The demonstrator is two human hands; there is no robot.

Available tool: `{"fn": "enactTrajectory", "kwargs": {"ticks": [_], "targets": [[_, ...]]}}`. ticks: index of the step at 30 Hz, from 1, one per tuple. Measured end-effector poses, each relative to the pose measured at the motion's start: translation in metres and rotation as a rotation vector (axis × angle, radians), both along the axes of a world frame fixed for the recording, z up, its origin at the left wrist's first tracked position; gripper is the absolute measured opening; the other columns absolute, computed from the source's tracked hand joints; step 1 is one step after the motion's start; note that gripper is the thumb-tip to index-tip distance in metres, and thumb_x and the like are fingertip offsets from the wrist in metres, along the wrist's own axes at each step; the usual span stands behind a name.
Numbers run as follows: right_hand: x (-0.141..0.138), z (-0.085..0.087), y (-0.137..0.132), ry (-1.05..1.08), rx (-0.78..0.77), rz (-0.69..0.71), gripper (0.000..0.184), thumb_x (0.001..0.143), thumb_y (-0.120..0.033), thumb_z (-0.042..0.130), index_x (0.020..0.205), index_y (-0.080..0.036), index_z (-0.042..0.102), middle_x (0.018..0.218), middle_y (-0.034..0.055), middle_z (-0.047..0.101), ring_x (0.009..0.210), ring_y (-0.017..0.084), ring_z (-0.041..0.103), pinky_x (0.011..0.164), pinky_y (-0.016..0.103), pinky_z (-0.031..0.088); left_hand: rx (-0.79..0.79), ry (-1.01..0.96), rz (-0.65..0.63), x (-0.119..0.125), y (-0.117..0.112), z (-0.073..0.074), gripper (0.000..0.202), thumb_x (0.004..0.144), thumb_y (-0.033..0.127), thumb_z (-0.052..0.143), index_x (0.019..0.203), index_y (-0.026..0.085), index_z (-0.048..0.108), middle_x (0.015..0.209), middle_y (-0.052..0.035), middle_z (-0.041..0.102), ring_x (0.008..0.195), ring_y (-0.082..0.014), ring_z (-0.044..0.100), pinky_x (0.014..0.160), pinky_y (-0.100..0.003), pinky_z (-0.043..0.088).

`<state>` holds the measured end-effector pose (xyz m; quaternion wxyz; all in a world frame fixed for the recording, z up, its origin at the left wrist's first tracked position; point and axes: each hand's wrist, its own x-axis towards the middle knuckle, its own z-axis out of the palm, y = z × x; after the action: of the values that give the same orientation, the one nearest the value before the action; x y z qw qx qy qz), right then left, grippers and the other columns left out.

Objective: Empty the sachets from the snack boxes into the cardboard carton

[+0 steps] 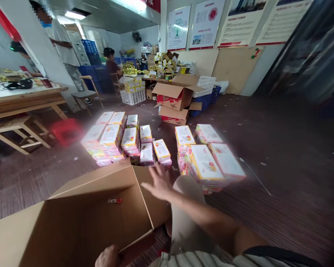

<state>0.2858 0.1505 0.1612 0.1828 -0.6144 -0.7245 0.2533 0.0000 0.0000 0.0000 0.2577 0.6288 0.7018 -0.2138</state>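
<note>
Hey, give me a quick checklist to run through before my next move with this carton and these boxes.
1. Carton open, flaps spread: ok.
2. Right hand empty, fingers spread: ok.
3. Left hand gripping the near flap: cannot tell, half out of frame.
4. Nearest small box just past the right hand, untouched: ok.
5. Stack beside the knee standing steady: cannot tell, blurred.

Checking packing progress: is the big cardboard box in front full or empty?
Empty. The cardboard box lies open, its inside bare brown but for a small red label; the packs sit on the floor beyond it.
</note>
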Motion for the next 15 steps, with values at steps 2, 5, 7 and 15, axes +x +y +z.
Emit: {"fn": "enactTrajectory", "kwargs": {"ticks": [2, 5, 7, 15], "targets": [[0.058, 0.030, 0.003, -0.154, 0.228, -0.314, 0.088, 0.091, -0.077, 0.049, 0.163, -0.027, 0.034, 0.175, 0.0109, 0.010, 0.160, 0.042, -0.005, 0.126, 0.063, 0.001, 0.017, 0.010, -0.004, 0.002, -0.001, 0.003, 0.038, 0.095, 0.024, 0.044, 0.115, 0.019, 0.075, 0.126, -0.0149, 0.074, 0.123, -0.0321, 0.067, 0.100, -0.040, 0.051], [0.142, 0.041, 0.008, -0.295, 0.040, -0.673, 0.095, 0.090, -0.083, 0.040, 0.164, -0.025, 0.031, 0.173, 0.0165, 0.011, 0.157, 0.048, 0.003, 0.122, 0.069, 0.008, 0.051, 0.006, 0.000, 0.008, -0.001, 0.008, 0.038, 0.097, 0.024, 0.043, 0.115, 0.018, 0.075, 0.127, -0.0151, 0.074, 0.122, -0.0323, 0.067, 0.099, -0.039, 0.051], [0.179, 0.031, 0.005, -0.353, -0.183, -0.755, 0.101, 0.086, -0.088, 0.040, 0.164, -0.024, 0.031, 0.172, 0.0201, 0.013, 0.155, 0.052, 0.008, 0.120, 0.071, 0.011, 0.075, -0.001, 0.013, 0.016, 0.001, 0.009, 0.040, 0.098, 0.021, 0.039, 0.116, 0.017, 0.075, 0.129, -0.0150, 0.073, 0.123, -0.0313, 0.067, 0.100, -0.038, 0.050], [0.183, 0.008, 0.001, -0.501, -0.228, -0.646, 0.120, 0.075, -0.093, 0.051, 0.166, -0.020, 0.021, 0.166, 0.0272, 0.019, 0.148, 0.049, 0.026, 0.113, 0.066, 0.023, 0.119, -0.024, 0.112, 0.035, 0.005, 0.007, 0.041, 0.098, 0.019, 0.039, 0.117, 0.016, 0.075, 0.130, -0.0171, 0.072, 0.125, -0.0330, 0.066, 0.100, -0.039, 0.050]]}}
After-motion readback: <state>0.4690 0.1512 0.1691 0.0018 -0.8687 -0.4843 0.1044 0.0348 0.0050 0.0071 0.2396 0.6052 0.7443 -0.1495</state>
